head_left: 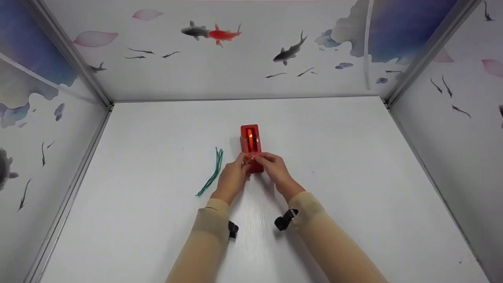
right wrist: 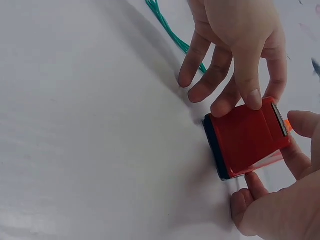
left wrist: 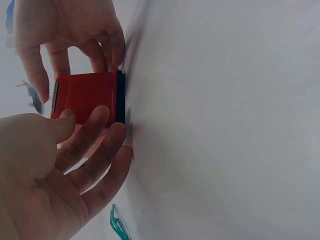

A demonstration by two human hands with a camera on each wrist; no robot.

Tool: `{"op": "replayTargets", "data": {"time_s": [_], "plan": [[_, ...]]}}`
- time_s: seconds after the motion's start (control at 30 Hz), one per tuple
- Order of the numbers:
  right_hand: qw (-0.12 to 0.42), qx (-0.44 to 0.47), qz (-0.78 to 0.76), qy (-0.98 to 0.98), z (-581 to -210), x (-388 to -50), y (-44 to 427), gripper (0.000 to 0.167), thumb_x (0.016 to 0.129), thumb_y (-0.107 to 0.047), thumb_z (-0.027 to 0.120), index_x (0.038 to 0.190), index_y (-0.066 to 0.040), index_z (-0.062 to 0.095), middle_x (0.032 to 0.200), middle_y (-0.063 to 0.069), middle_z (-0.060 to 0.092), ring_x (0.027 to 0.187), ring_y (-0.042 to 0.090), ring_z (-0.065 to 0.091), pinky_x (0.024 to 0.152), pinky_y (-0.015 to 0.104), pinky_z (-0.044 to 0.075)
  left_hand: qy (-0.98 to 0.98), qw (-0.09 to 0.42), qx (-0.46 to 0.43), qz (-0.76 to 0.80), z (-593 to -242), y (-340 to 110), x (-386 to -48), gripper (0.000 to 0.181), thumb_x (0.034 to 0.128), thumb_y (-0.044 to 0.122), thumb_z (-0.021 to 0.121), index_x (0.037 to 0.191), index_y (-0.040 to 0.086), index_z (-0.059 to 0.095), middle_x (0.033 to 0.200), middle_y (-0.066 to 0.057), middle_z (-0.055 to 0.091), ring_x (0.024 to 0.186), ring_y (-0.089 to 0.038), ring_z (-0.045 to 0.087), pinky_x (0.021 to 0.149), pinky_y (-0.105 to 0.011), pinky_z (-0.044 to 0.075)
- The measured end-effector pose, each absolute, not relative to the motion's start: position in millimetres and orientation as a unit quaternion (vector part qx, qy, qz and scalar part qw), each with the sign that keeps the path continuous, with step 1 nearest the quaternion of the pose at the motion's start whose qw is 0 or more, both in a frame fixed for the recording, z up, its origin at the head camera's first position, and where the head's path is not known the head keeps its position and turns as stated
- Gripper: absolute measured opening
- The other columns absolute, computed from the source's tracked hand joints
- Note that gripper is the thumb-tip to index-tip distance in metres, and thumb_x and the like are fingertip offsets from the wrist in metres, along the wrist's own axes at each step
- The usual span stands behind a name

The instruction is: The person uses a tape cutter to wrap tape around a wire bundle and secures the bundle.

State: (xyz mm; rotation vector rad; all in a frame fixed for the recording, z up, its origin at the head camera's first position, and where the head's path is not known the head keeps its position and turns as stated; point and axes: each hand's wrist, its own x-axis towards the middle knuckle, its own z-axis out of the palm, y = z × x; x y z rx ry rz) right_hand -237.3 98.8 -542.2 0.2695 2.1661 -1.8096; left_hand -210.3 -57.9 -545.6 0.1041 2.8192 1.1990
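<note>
A red box-shaped dispenser [head_left: 257, 167] with a serrated metal edge and a dark base stands on the white table, an orange strip showing in its top slot. My left hand [head_left: 231, 179] grips its near end from the left, thumb by the serrated edge and fingers along the side. From the right, my right hand [head_left: 278, 173] holds the same end, its thumb and index finger near that edge. Both wrist views show the red front face [left wrist: 90, 97] [right wrist: 245, 137] between the hands. Whether a tape end is pinched, I cannot tell.
A bundle of thin green strands [head_left: 214, 173] lies just left of the dispenser and my left hand. Walls printed with fish stand at the back [head_left: 157, 78] and on both sides of the white table [head_left: 353, 157].
</note>
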Motion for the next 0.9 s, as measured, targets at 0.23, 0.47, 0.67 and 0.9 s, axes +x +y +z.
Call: {"op": "replayTargets", "data": {"time_s": [0.23,0.47,0.67,0.9], "plan": [[0.169,0.088,-0.628,0.755,-535.3,-238.6,94.5,0.035,0.1,-0.034,0.067,0.125,-0.01,0.071,0.138,0.009,0.064,0.13,0.025,0.055,0.119,0.051,0.036,0.913,0.044,0.03,0.404,-541.8,-56.9,-210.1,0.019,0.1078,0.022,0.056,0.126,0.026,0.054,0.091,0.0,0.07,0.08,-0.015,0.063,0.074,-0.033,0.05],[0.165,0.104,-0.63,0.752,-533.5,-239.2,90.3,0.031,0.097,-0.033,0.072,0.121,-0.012,0.075,0.135,0.009,0.066,0.123,0.023,0.058,0.113,0.046,0.043,0.909,0.049,0.017,0.413,-542.5,-56.9,-209.4,0.02,0.1073,0.023,0.057,0.127,0.025,0.054,0.092,0.001,0.069,0.082,-0.016,0.063,0.078,-0.034,0.052],[0.154,0.121,-0.64,0.743,-535.0,-239.4,89.6,0.025,0.096,-0.03,0.074,0.115,-0.014,0.077,0.131,0.007,0.067,0.121,0.022,0.058,0.111,0.047,0.042,0.909,0.054,0.007,0.414,-544.1,-56.7,-211.5,0.022,0.107,0.024,0.057,0.129,0.025,0.055,0.092,0.001,0.069,0.083,-0.017,0.061,0.078,-0.034,0.05],[0.162,0.126,-0.654,0.728,-537.4,-240.1,91.4,0.021,0.095,-0.029,0.076,0.112,-0.016,0.078,0.13,0.005,0.067,0.123,0.022,0.056,0.114,0.049,0.038,0.909,0.056,0.001,0.414,-543.9,-57.3,-211.1,0.026,0.1066,0.024,0.058,0.132,0.023,0.056,0.09,0.001,0.07,0.081,-0.017,0.061,0.076,-0.034,0.049]]}}
